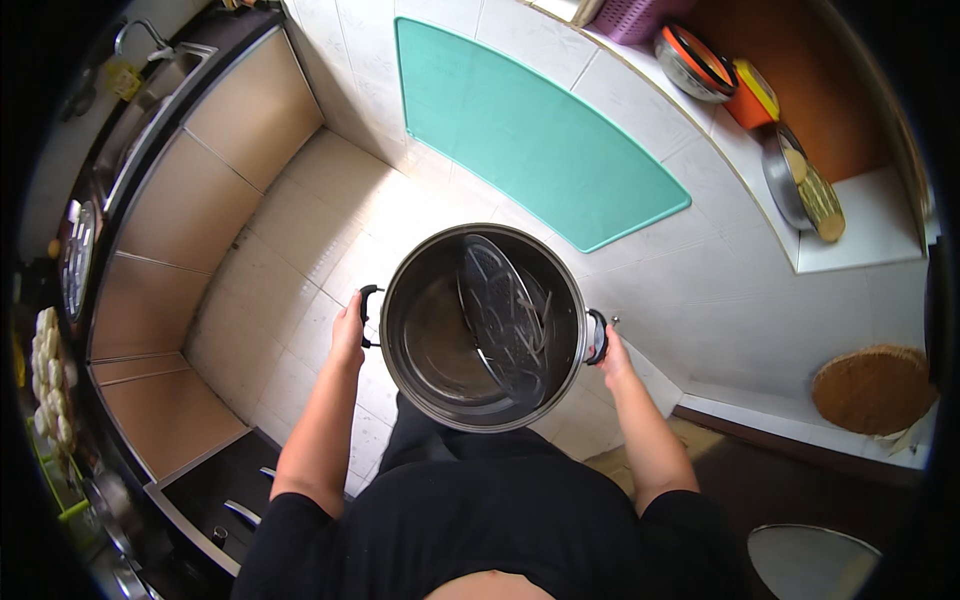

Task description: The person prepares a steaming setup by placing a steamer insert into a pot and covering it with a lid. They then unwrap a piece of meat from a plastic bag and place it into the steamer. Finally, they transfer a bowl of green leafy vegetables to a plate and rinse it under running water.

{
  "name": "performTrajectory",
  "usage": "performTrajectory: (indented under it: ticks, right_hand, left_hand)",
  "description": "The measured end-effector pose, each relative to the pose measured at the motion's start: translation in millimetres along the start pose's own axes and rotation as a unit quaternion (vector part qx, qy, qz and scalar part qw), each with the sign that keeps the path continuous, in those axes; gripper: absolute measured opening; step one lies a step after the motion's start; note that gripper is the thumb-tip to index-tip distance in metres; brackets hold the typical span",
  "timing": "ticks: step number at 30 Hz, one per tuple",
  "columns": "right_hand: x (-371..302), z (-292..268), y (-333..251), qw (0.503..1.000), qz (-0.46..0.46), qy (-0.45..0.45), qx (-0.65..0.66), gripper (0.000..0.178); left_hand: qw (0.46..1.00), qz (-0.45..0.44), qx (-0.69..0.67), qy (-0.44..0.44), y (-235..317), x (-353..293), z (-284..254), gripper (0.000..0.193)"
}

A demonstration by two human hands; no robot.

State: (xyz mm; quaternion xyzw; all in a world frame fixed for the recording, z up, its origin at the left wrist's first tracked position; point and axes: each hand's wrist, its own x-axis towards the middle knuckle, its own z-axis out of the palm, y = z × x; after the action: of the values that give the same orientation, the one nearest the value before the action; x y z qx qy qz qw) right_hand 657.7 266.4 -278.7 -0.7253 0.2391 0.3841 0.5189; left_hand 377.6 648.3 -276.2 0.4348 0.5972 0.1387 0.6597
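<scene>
The left hand (347, 328) holds the pot (425, 335) by its left handle (364, 302); the right hand (616, 358) holds its right handle (601, 338); a dark plate (500, 318) leans inside the pot.

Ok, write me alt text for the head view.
A person's left hand and right hand hold a large pot by its black handles, a dark perforated disc tilted inside. Brown cabinets stand on the left; a teal panel is on the pale tiled wall ahead.
</scene>
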Motion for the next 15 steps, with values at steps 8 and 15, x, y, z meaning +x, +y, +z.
performTrajectory:
  ticks: [8, 15]
  right_hand:
    - [46.9, 25.3, 50.4, 0.984, 0.148, 0.092, -0.020, 0.044]
    - [126.1, 13.7, 113.2, 0.975, 0.197, 0.079, 0.062, 0.030]
  left_hand:
    - [0.975, -0.086, 0.186, -0.084, -16.4, 110.8, 45.0, 0.044]
    - [0.981, -0.096, 0.172, 0.003, -61.3, 144.9, 90.6, 0.035]
